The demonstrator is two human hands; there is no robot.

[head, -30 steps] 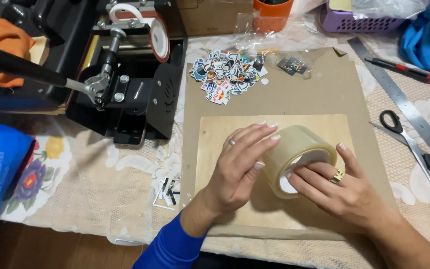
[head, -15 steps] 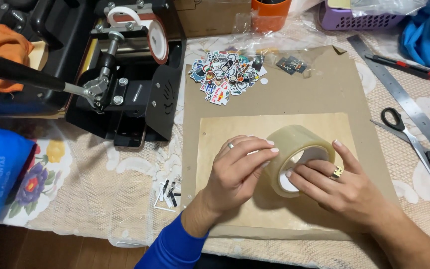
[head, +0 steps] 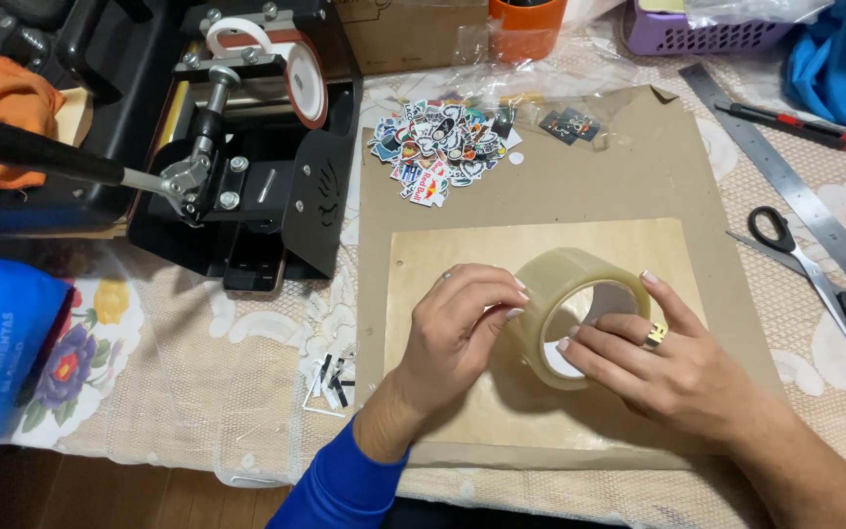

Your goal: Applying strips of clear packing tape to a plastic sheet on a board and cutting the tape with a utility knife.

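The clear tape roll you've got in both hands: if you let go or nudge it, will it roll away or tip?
The tape roll stands tilted on its edge on the brown paper sheet, so it would probably tip flat or roll a little once the left hand and right hand release. Its wide ring looks stiff, likely holding shape. The glossy surface may be slippery.

Between your fingertips (head: 516, 294) sits a glossy, translucent plastic tape roll (head: 568, 294). Under your fingers lies smooth tan paper (head: 501, 250) on matt brown cardboard (head: 589, 176). Beyond them, glossy stickers (head: 438, 147); beside your right fingers, brushed-metal scissors (head: 800, 260) on lace cloth (head: 198, 392).
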